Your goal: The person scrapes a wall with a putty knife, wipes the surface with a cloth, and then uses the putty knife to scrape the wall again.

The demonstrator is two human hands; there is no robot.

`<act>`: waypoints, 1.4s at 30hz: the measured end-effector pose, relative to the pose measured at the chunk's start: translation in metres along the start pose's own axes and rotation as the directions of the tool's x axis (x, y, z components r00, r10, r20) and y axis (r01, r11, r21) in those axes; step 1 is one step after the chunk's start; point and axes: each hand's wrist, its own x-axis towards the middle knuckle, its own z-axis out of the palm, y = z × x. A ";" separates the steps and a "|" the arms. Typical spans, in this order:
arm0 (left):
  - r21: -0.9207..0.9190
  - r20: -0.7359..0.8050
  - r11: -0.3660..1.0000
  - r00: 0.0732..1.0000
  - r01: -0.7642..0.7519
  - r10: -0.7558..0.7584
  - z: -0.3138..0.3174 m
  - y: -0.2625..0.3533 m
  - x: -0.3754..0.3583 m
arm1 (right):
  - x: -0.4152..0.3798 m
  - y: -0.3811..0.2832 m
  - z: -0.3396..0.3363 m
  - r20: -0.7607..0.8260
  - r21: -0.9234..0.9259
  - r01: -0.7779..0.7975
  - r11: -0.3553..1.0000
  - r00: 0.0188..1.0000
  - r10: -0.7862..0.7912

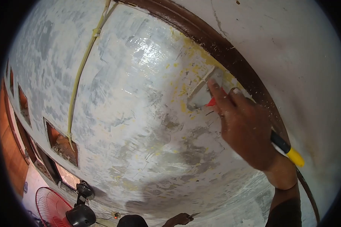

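Note:
My right hand (246, 123) is wrapped round the handle of a scraper, its black and yellow end (288, 149) sticking out behind the palm. The scraper's wide blade (204, 89) lies against the patchy white and grey wall (132, 102), beside yellow patches near the dark brown trim (231, 53). One finger stretches onto the blade, where pale paste shows along the edge. Low in the view, my left hand (181, 219) is closed round a small flat tool (194, 215), whose handle is hidden.
A red fan (53, 206) with a black motor stands at the lower left. A yellowish conduit (79, 79) runs down the wall to an opening (62, 145). More openings and a wooden door (13, 140) are at the far left. A socket (116, 215) is at the bottom.

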 end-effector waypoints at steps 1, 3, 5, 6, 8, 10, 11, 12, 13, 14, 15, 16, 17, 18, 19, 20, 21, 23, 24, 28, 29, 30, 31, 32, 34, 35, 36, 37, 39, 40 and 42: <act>0.060 -0.018 0.998 1.000 0.003 -0.002 0.002 0.001 -0.004 | -0.001 -0.001 -0.002 0.024 0.043 -0.003 0.999 1.000 0.002; 0.114 -0.057 0.993 0.998 0.003 0.003 -0.005 0.004 -0.005 | 0.003 -0.003 0.004 -0.014 0.037 0.017 0.999 1.000 -0.016; 0.103 -0.007 0.995 1.000 0.016 -0.016 -0.007 0.008 -0.006 | 0.012 -0.007 0.011 -0.063 0.049 -0.027 0.998 0.998 0.030; 0.107 0.001 0.994 1.000 0.022 -0.022 -0.006 0.013 -0.007 | 0.015 -0.006 0.009 -0.057 0.048 -0.036 0.998 0.998 0.039; 0.065 -0.042 0.997 0.998 0.042 -0.039 -0.004 0.019 -0.015 | 0.021 -0.007 0.004 -0.021 0.103 -0.020 0.994 1.000 0.022; 0.083 -0.069 0.997 0.998 -0.003 0.009 -0.004 0.013 -0.017 | 0.002 0.000 0.005 -0.016 0.074 0.004 0.997 1.000 -0.003; 0.100 -0.099 0.994 0.993 -0.053 0.063 -0.006 0.011 -0.013 | 0.000 0.002 0.005 -0.014 0.042 0.034 0.999 0.999 -0.034; 0.098 -0.115 0.993 0.991 -0.061 0.072 -0.007 0.005 -0.006 | 0.008 -0.002 0.003 -0.027 0.041 0.048 0.998 0.999 -0.047; -0.044 -0.057 0.999 0.998 -0.022 0.019 -0.008 -0.003 0.002 | 0.012 -0.007 -0.001 -0.008 0.025 0.031 0.999 1.000 -0.031; -0.179 0.019 0.983 0.999 0.031 -0.028 -0.007 -0.012 0.009 | 0.012 -0.007 -0.004 0.018 0.006 0.005 1.000 1.000 -0.005; -0.174 -0.029 0.984 0.999 0.035 -0.040 -0.004 -0.003 0.002 | 0.008 -0.003 -0.004 0.027 0.001 -0.003 1.000 1.000 0.003; -0.178 -0.020 0.983 0.999 0.040 -0.044 -0.001 -0.001 -0.001 | 0.005 -0.001 -0.003 0.036 -0.001 -0.003 1.000 0.999 0.003; -0.094 -0.059 0.995 0.998 0.020 -0.026 0.001 -0.002 -0.005 | 0.004 -0.002 -0.001 0.040 0.004 -0.002 1.000 0.999 0.002; -0.012 -0.103 1.000 0.995 -0.001 0.000 0.002 -0.001 -0.006 | 0.005 -0.003 0.002 0.039 0.014 0.005 1.000 0.999 -0.006; -0.018 -0.110 1.000 0.994 -0.001 -0.001 0.001 0.002 -0.006 | 0.006 -0.004 0.005 0.027 0.021 0.001 1.000 1.000 -0.001; -0.022 -0.057 0.999 0.998 0.024 -0.026 -0.001 0.002 -0.009 | 0.004 -0.003 0.006 0.019 0.025 -0.017 1.000 1.000 0.016; -0.021 -0.004 0.999 0.999 0.046 -0.046 -0.004 0.006 -0.010 | 0.010 -0.003 0.006 0.002 0.032 -0.015 0.999 1.000 0.015; 0.005 -0.016 0.998 0.998 0.057 -0.057 -0.005 0.013 -0.014 | 0.006 0.003 0.004 0.002 0.041 -0.009 0.999 1.000 0.009; 0.017 -0.039 0.998 0.998 0.057 -0.056 -0.005 0.015 -0.016 | 0.005 0.004 0.004 -0.004 0.051 0.018 0.999 1.000 -0.018; 0.062 0.011 0.994 0.996 0.089 -0.090 -0.007 0.016 -0.009 | 0.010 -0.003 0.007 0.001 0.013 -0.004 1.000 1.000 0.004; 0.026 -0.011 0.995 0.995 0.096 -0.096 -0.001 0.015 -0.010 | 0.007 -0.002 0.005 0.010 0.016 -0.008 1.000 1.000 0.007; -0.006 -0.040 0.995 0.994 0.103 -0.103 -0.001 0.014 -0.012 | 0.006 -0.001 0.003 0.006 0.006 0.005 1.000 1.000 -0.005; -0.011 -0.043 0.994 0.993 0.111 -0.111 -0.001 0.010 -0.017 | 0.006 -0.003 0.003 0.002 0.002 0.023 1.000 1.000 -0.023; 0.043 -0.054 0.997 0.997 0.063 -0.061 -0.001 0.010 -0.017 | 0.008 -0.005 0.005 -0.002 0.009 0.035 0.999 0.999 -0.035; 0.098 -0.067 0.995 0.998 0.007 0.000 -0.003 0.014 -0.013 | 0.011 -0.006 0.006 0.054 0.020 0.009 1.000 0.998 -0.010; 0.070 -0.096 0.997 0.995 0.014 -0.007 -0.003 0.016 -0.014 | 0.014 -0.006 0.005 0.056 0.015 0.005 1.000 0.998 -0.006; 0.041 -0.123 0.999 0.992 0.025 -0.020 -0.002 0.014 -0.016 | 0.019 -0.006 0.005 0.017 0.025 0.008 1.000 1.000 -0.008; 0.046 -0.120 0.998 0.992 0.030 -0.024 -0.004 0.012 -0.017 | 0.023 -0.008 0.005 -0.028 0.037 0.013 0.999 1.000 -0.011; 0.121 -0.098 0.993 0.995 -0.002 0.014 -0.005 0.012 -0.015 | 0.011 -0.004 -0.001 0.010 0.014 0.013 1.000 1.000 -0.013; 0.119 -0.108 0.993 0.994 -0.015 0.028 -0.011 0.016 -0.015 | 0.008 -0.004 -0.004 0.041 -0.012 0.027 1.000 0.999 -0.026; 0.049 0.010 0.998 0.999 0.038 -0.039 -0.016 0.021 -0.015 | 0.013 -0.007 -0.007 0.073 -0.031 0.013 0.999 0.997 -0.010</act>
